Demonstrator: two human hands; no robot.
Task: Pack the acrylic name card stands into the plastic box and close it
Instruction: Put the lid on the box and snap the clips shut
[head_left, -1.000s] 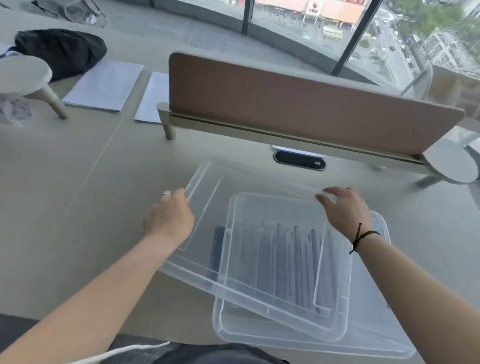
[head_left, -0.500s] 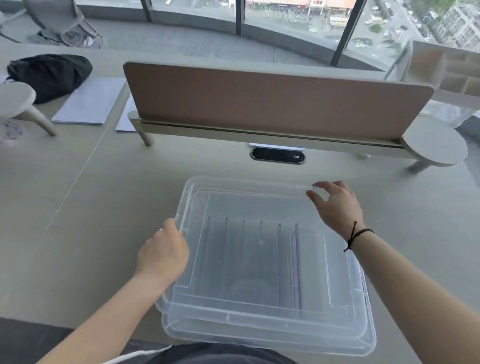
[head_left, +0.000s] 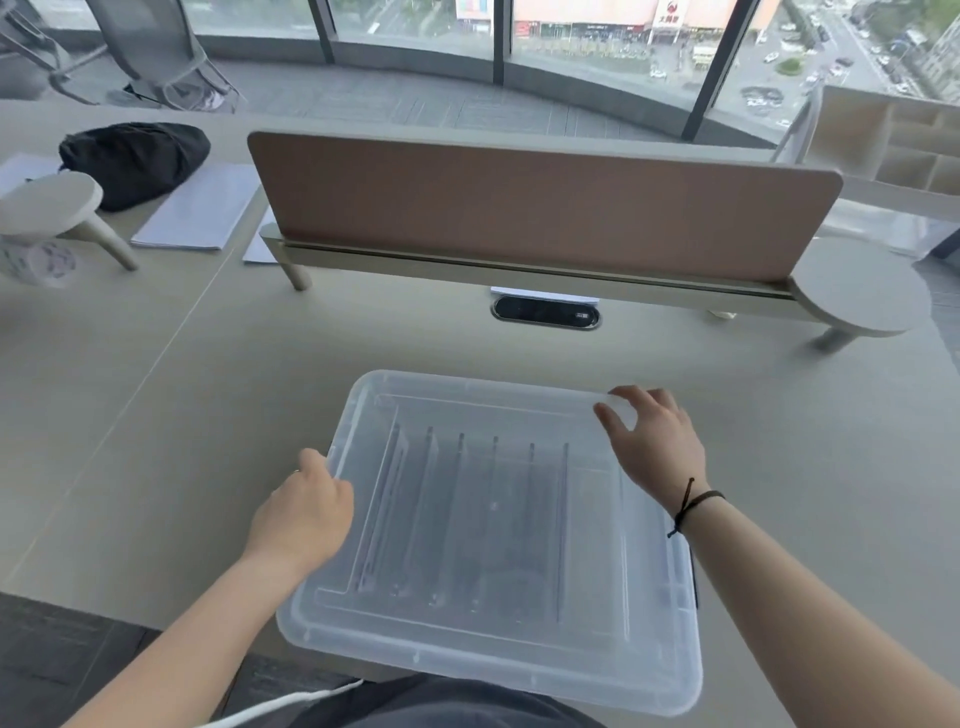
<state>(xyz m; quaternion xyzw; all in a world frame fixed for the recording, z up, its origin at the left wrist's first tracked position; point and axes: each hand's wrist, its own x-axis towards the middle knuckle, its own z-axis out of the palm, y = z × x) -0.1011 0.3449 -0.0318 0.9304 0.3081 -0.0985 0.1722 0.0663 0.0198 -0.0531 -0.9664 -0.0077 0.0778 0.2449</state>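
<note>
Head view, clear lid (head_left: 519, 654) over upright stands (head_left: 493, 514), left hand (head_left: 304, 512) gripping edge, right hand (head_left: 657, 441) spread on corner

Lid (head_left: 519, 670) sits on the box (head_left: 693, 597) on the desk (head_left: 208, 415). Stands (head_left: 467, 519) show upright in a row through the lid. Left hand (head_left: 301, 514) grips its left edge; right hand (head_left: 654, 447) rests at its far right corner.

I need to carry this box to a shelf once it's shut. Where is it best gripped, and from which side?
Probably by the two short ends of the plastic box, under the lid's overhanging rim, one hand from each side. It is wide, shallow and smooth, so the lip is the only real purchase. The left hand and right hand already sit near those edges.
</note>
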